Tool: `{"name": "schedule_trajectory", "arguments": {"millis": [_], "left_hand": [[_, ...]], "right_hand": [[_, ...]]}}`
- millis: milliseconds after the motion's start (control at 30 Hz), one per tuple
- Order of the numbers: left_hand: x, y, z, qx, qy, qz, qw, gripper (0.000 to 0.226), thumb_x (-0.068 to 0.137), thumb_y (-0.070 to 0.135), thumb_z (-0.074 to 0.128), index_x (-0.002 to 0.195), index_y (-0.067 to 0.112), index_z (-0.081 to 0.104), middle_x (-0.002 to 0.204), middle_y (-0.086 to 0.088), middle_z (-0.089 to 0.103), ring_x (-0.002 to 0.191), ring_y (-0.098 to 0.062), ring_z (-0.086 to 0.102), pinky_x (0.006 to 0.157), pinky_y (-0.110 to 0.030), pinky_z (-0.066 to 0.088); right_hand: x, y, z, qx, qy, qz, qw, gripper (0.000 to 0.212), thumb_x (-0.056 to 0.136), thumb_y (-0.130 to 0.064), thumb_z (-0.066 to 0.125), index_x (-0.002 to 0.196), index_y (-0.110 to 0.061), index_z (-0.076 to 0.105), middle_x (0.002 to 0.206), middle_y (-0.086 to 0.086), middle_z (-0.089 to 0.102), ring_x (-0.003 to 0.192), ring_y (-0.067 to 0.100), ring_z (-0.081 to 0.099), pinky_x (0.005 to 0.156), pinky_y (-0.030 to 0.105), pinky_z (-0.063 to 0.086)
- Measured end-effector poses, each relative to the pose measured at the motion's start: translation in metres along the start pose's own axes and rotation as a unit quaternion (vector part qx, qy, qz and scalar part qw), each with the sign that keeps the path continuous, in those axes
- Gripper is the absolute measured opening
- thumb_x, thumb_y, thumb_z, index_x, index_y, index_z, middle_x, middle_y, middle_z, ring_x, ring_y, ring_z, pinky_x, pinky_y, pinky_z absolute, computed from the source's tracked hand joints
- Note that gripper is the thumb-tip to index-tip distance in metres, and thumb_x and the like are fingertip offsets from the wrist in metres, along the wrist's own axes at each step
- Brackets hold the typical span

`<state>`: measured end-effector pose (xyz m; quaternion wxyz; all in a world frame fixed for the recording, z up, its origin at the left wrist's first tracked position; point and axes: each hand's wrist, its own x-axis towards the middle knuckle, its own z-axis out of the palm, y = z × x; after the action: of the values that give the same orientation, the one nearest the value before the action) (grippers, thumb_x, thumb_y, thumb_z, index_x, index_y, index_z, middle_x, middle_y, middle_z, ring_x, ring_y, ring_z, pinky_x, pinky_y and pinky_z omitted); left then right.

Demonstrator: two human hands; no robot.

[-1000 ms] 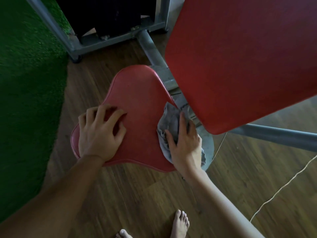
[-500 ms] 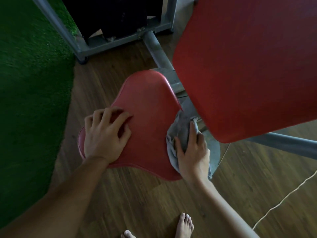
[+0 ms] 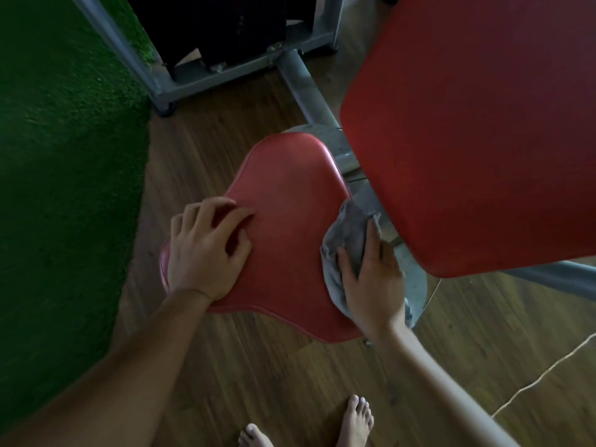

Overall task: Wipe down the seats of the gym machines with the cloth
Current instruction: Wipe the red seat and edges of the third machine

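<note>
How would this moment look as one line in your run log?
step: wiping seat | left hand: flat on red seat, bracing | right hand: pressing grey cloth on seat's right edge | backrest pad: untouched

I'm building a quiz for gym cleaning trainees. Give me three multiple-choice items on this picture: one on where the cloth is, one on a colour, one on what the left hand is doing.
1. Where on the seat is the cloth?
A. at its right edge
B. at its left edge
C. on the floor under it

2. What colour is the seat?
A. blue
B. red
C. black

3. What is the left hand doing?
A. holding a spray bottle
B. hanging off the seat
C. resting on the seat, empty

Answers:
1. A: the right hand presses the grey cloth on the right edge.
2. B: the seat is red, like the big pad beside it.
3. C: the left hand lies on the seat's left side, empty.
</note>
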<state>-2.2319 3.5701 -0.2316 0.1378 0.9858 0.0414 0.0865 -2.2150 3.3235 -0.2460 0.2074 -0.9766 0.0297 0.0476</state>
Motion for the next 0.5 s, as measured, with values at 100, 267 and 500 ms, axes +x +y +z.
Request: {"name": "schedule_trajectory", "arguments": {"millis": [100, 267, 500], "left_hand": [[0.012, -0.01, 0.001, -0.015, -0.001, -0.006, 1.0, 0.034, 0.091, 0.031, 0.053, 0.119, 0.025, 0.071, 0.122, -0.005, 0.059, 0.11, -0.03, 0.052, 0.091, -0.045, 0.043], [0.019, -0.015, 0.001, -0.025, -0.002, -0.01, 1.0, 0.033, 0.091, 0.027, 0.054, 0.119, 0.022, 0.071, 0.118, -0.007, 0.06, 0.106, -0.03, 0.052, 0.088, -0.045, 0.045], [0.023, -0.016, -0.002, -0.03, -0.02, -0.016, 0.999, 0.034, 0.09, 0.029, 0.053, 0.119, 0.023, 0.07, 0.118, -0.005, 0.058, 0.108, -0.029, 0.052, 0.088, -0.046, 0.045]], "right_hand": [[-0.008, -0.003, 0.0, -0.004, -0.006, -0.009, 1.0, 0.078, 0.096, -0.064, 0.035, 0.153, -0.011, 0.033, 0.128, 0.02, 0.06, 0.104, 0.033, 0.067, 0.08, 0.048, 0.057], [0.037, -0.017, -0.006, 0.028, -0.087, 0.056, 0.994, 0.083, 0.091, -0.069, 0.041, 0.156, -0.02, 0.025, 0.138, 0.013, 0.055, 0.118, 0.029, 0.061, 0.093, 0.041, 0.051], [0.04, -0.022, -0.006, 0.007, -0.07, 0.049, 0.996, 0.08, 0.092, -0.066, 0.037, 0.156, -0.018, 0.027, 0.132, 0.013, 0.059, 0.112, 0.026, 0.064, 0.088, 0.037, 0.053]]}}
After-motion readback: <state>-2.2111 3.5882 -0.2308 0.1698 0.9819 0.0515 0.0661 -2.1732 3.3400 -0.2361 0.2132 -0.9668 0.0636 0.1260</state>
